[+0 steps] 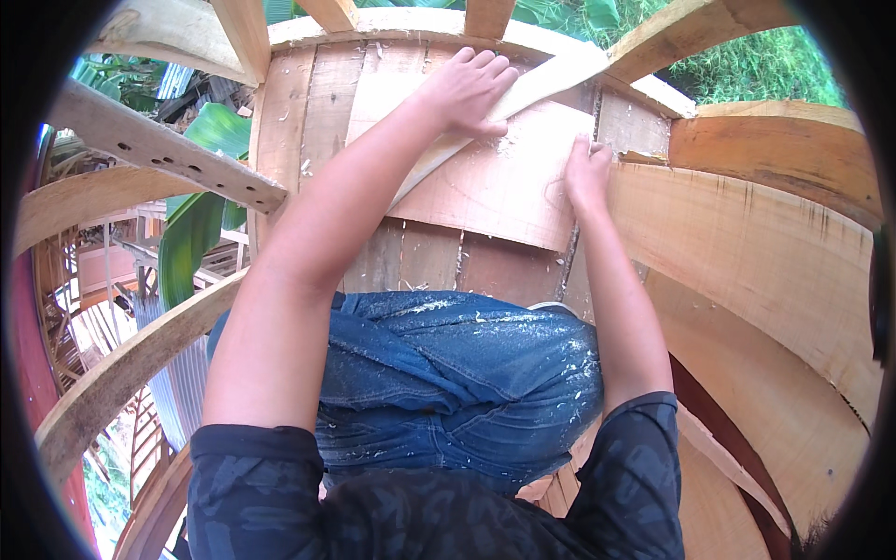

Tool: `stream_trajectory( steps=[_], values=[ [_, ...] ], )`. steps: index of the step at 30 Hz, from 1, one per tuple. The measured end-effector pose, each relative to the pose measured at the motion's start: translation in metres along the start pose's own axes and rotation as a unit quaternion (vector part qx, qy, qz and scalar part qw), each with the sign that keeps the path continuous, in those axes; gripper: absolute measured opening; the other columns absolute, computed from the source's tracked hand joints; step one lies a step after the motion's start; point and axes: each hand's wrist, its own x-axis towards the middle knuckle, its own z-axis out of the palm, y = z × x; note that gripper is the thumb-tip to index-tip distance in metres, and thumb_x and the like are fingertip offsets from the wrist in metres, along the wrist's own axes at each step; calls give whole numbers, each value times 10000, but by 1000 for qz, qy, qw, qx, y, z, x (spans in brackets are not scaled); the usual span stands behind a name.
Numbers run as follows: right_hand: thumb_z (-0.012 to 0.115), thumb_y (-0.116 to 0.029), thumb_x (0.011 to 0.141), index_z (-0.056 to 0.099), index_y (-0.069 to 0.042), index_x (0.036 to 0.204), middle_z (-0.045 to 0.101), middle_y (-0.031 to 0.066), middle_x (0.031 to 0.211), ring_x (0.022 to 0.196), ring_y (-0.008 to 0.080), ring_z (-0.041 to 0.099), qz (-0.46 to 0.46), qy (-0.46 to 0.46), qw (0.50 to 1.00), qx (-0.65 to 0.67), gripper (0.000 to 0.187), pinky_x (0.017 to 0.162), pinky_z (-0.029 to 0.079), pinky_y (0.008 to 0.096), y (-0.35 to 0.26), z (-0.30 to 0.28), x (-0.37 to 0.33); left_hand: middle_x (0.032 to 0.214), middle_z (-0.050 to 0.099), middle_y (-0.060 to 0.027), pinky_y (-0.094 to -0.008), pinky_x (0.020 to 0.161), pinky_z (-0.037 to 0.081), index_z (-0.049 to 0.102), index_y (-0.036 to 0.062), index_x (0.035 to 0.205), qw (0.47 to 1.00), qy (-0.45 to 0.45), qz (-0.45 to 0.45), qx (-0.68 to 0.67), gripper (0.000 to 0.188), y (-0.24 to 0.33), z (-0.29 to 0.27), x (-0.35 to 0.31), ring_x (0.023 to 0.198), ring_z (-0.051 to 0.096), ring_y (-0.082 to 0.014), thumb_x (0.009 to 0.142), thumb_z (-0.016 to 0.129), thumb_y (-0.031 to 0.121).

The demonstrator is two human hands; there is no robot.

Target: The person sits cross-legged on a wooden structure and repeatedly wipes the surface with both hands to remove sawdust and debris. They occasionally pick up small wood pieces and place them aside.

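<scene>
L hand [467, 89] lay flat, fingers spread, pressing a pale wood strip [541, 89] onto the plywood sheet [504, 182]. R hand [583, 173] gripped the sheet's right edge, fingers curled over it. Sawdust on both — strip could prob slip sideways if pressure eased, w/ the sheet shifting too.
</scene>
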Motion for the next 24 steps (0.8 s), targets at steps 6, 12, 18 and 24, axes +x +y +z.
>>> stream_trajectory(
  steps=[6,12,18,24],
  values=[
    [540,-382,905,440,128,1258,575,356,1209,1167,442,569,47,-81,994,-52,628,1014,424,454,-13,-10,9,1067,519,-114,-387,927,389,495,33,1128,999,40,-14,-3,596,2,9,-7,1078,499,-253,773,691,470],
    [585,-367,864,341,185,1338,498,375,1318,1249,437,517,50,-150,980,-122,767,1070,400,417,-21,-14,15,1097,523,-120,-402,977,378,503,48,1177,999,48,-21,-3,590,4,12,-13,1116,495,-265,804,674,472],
    [658,-398,820,395,162,1328,518,350,1315,1256,408,520,15,-228,964,-137,801,1073,396,410,-25,-31,12,1270,516,-162,-473,1064,328,466,93,1343,994,58,-93,-5,644,17,9,-29,1263,453,-301,851,624,477],
    [662,-325,870,505,42,1295,560,275,1291,1219,382,540,-196,-228,952,-58,583,1043,414,415,-44,-89,-113,1345,478,-203,-535,1116,276,432,111,1386,992,45,-112,-26,661,74,-29,-92,1316,420,-346,846,645,428]
  ],
)
